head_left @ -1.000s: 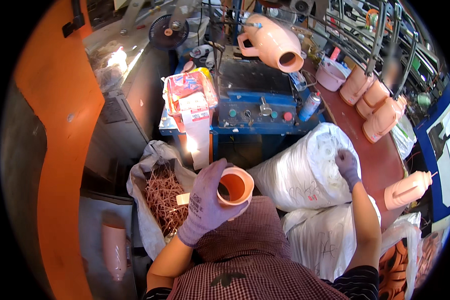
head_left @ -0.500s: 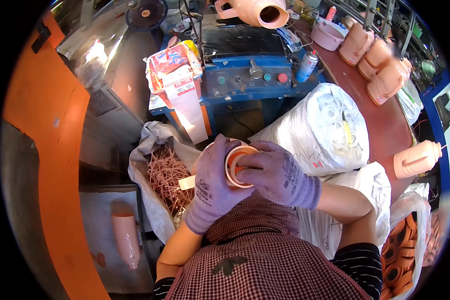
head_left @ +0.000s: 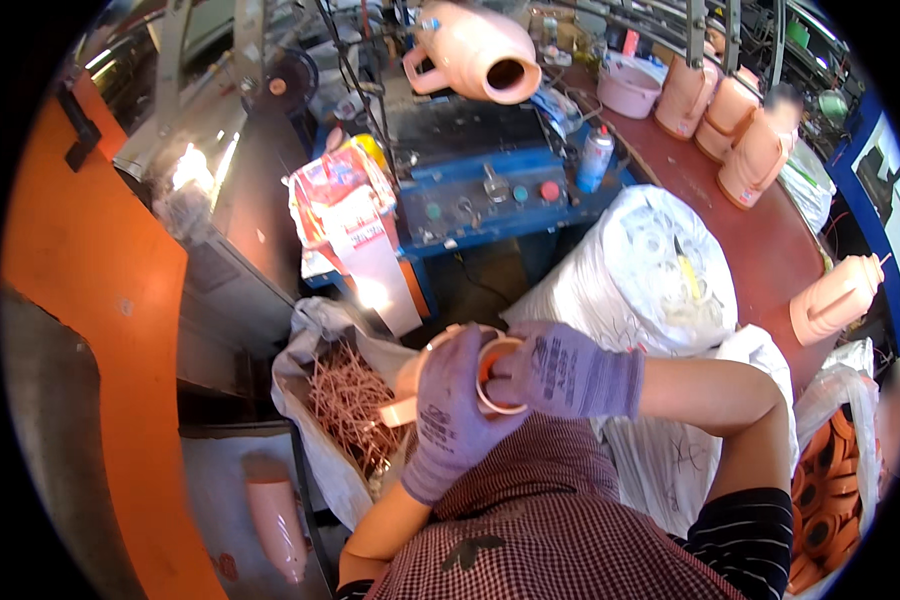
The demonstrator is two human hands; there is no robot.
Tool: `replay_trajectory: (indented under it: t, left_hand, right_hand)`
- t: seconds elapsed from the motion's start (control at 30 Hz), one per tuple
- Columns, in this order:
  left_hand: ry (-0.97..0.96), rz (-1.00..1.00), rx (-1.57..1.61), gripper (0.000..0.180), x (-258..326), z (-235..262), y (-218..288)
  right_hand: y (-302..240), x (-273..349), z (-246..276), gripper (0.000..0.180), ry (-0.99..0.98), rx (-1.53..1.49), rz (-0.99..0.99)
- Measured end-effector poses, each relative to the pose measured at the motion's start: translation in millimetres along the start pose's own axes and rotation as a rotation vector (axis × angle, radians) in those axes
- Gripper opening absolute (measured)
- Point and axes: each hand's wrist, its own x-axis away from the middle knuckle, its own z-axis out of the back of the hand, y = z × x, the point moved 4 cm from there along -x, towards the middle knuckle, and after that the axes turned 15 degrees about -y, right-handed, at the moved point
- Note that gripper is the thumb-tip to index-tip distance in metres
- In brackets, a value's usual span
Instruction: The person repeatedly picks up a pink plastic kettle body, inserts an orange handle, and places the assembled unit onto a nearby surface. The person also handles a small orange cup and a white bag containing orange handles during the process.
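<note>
Both my hands wear purple knit gloves and work close together in front of my checked apron. My left hand [head_left: 457, 410] is wrapped round a peach plastic jug [head_left: 408, 380], whose handle [head_left: 399, 412] sticks out to the left. Its round mouth faces up toward me, and an orange ring-like part [head_left: 487, 362] shows inside. Bent over the rim, my right hand [head_left: 575, 370] has its fingers in the mouth against that orange part. The fingertips are hidden, so whatever they grip does not show clearly.
Below the jug stands a sack of thin pink scraps [head_left: 355, 400]. White sacks [head_left: 610, 270] stand ahead and right; orange rings [head_left: 825, 490] fill another bag. A blue control panel [head_left: 490, 195] lies ahead, under a mounted peach jug [head_left: 475, 50]. More jugs [head_left: 755, 155] stand on the red-brown table.
The whole view has shifted slightly. My right hand has turned and its fingers reach further down into the jug's mouth. The left hand keeps its hold.
</note>
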Motion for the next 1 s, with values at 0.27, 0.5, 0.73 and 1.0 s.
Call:
replay_trajectory:
  t: [0.27,0.5,0.73,1.0]
  left_hand:
    - [-0.055,0.017,0.054,0.074,-5,7,-2]
    - [0.045,-0.043,0.046,0.074,-9,4,-7]
    - [-0.055,-0.020,0.111,0.069,-21,10,-8]
    - [0.101,0.338,0.252,0.082,27,76,-62]
  right_hand:
    - [12,-6,24,0.018,-0.368,-0.152,0.093]
    - [31,-6,-5,0.013,-0.194,-0.518,0.005]
    - [32,-21,38,0.018,-0.401,-0.200,0.139]
    - [170,-38,141,0.061,0.699,0.363,-0.538]
